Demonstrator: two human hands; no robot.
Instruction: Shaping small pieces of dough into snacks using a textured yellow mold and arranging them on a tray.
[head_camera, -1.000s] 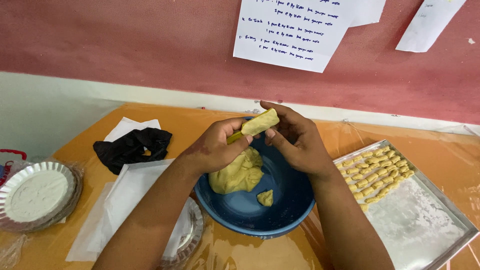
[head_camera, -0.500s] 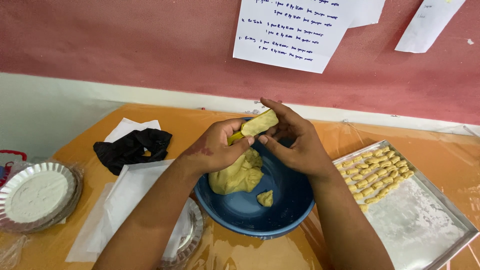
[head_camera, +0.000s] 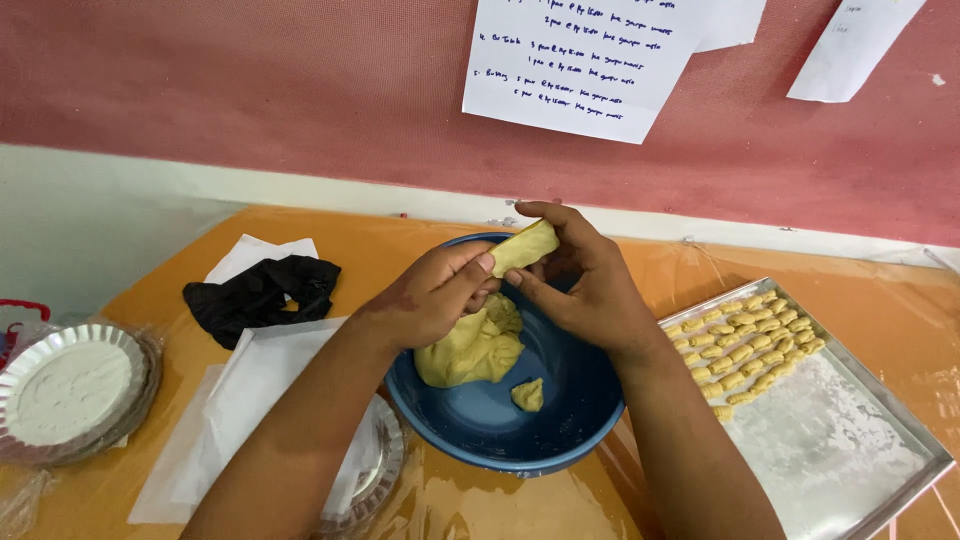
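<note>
A small oblong piece of yellow dough (head_camera: 525, 247) is pinched between both my hands above a blue bowl (head_camera: 500, 425). My left hand (head_camera: 430, 295) grips its lower left end with thumb and fingers. My right hand (head_camera: 585, 280) cups it from the right and behind. Inside the bowl lies a large lump of yellow dough (head_camera: 470, 345) and a small scrap of dough (head_camera: 528, 394).
A floured metal tray (head_camera: 830, 440) at right holds several rows of small shaped dough pieces (head_camera: 750, 345). At left sit a foil dish of white flour (head_camera: 65, 390), a black cloth (head_camera: 262, 295) and white paper sheets (head_camera: 250, 385). Paper notes hang on the red wall.
None beyond a slight shift of the fingers around the dough piece; both hands stay over the bowl.
</note>
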